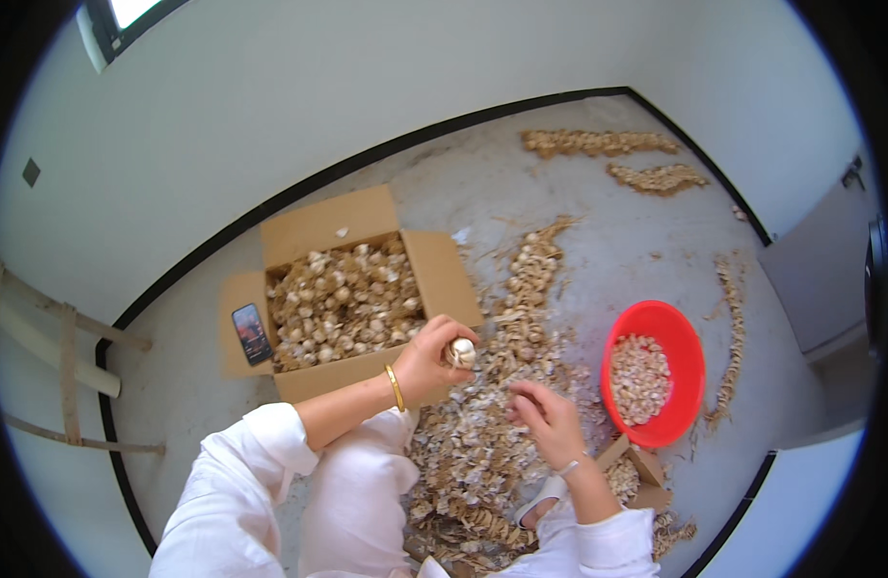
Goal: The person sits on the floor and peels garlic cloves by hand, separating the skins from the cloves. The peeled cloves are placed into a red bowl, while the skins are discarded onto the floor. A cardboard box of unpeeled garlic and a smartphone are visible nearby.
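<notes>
My left hand (435, 355) holds a whitish garlic bulb (461, 353) between fingers and thumb, near the front right corner of a cardboard box (357, 372). Many garlic bulbs (342, 295) with dry roots and stalks fill that box. My right hand (548, 420) is apart from the bulb, its fingers curled; I see nothing held in it. Beneath both hands spreads a heap of garlic skins (473, 441). To the right stands a red plastic basin (689, 376) with loose garlic cloves (639, 379) inside.
A phone (251, 334) lies on the box's left flap. Braided garlic strings (534, 278) lie on the floor ahead, with others by the far wall (595, 142) and right of the basin (731, 339). A small carton (650, 469) holds cloves. Wooden ladder-like rails (69, 376) stand left.
</notes>
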The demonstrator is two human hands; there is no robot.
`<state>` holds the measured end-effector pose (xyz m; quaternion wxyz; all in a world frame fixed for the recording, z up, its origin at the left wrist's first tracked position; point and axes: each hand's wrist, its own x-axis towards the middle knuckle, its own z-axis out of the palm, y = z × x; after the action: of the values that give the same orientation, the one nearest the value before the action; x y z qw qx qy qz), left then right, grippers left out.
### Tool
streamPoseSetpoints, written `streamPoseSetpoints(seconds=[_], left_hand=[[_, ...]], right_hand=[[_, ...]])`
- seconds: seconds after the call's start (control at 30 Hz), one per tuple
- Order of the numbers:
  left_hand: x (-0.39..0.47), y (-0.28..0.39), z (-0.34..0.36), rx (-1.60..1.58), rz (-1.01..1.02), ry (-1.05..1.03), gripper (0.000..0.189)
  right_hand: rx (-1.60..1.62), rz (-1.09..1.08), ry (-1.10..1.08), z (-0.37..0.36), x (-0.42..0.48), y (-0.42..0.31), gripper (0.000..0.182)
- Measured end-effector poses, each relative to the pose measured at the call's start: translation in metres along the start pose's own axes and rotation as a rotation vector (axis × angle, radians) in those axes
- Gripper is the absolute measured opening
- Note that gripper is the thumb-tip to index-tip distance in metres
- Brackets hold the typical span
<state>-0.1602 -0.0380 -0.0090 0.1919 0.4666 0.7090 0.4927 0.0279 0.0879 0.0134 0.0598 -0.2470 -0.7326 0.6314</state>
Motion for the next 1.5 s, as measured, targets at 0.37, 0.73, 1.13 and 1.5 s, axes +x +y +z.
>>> streamPoseSetpoints(seconds=[0.37,0.73,1.13,1.5], left_hand=[[-0.015,0.076,0.083,-1.121,-0.417,-0.212,0.051],[-0.008,0.084,0.104,-0.853,-0.313,-0.385,0.041],[-0.005,0.089,0.115,-1.126,-0.499,-0.4,0.035],[-0.013,0.089,0.13,-1.359,-0.603,-0.35,0.032]], right_hand=[[0.02,-0.33,0.222,-0.04,-0.026,-0.012,0.025],[-0.386,-0.421,0.235,-0.06,-0.045,-0.016,0.034],[-0.248,-0.46,0.284,-0.055,-0.036,-0.009,0.023],[-0.476,-0.652,0.494,-0.053,-0.029,0.008,0.013]])
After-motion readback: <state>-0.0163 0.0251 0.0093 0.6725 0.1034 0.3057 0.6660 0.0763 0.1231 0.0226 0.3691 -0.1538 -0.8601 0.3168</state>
